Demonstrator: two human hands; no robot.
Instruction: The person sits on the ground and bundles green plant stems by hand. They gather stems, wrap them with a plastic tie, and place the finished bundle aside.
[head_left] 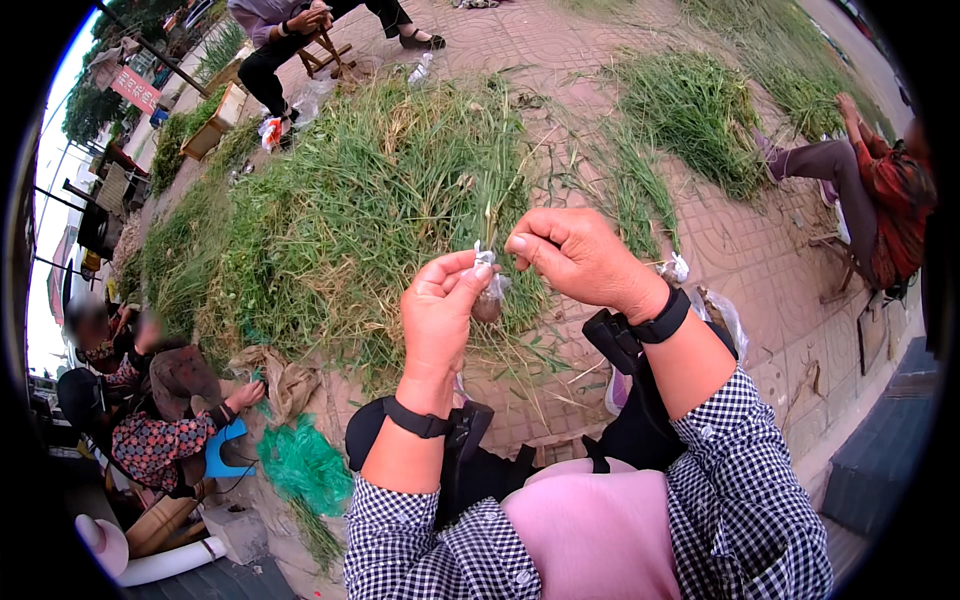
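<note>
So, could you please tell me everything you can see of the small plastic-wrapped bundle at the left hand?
The small plastic-wrapped bundle has a brownish, rounded lower part in clear-looking film, below a white, crumpled neck. Its contents are hard to identify. It hangs roughly upright, the left hand pinching it near the neck. The right hand is close beside the neck; contact is unclear. Green stalks seem to rise from the top, blending with the grass pile behind.

From my end of the feed, I find writing in one place: a red sign beyond the grass pile and to its left, bearing pale characters, small and slanted.
</note>
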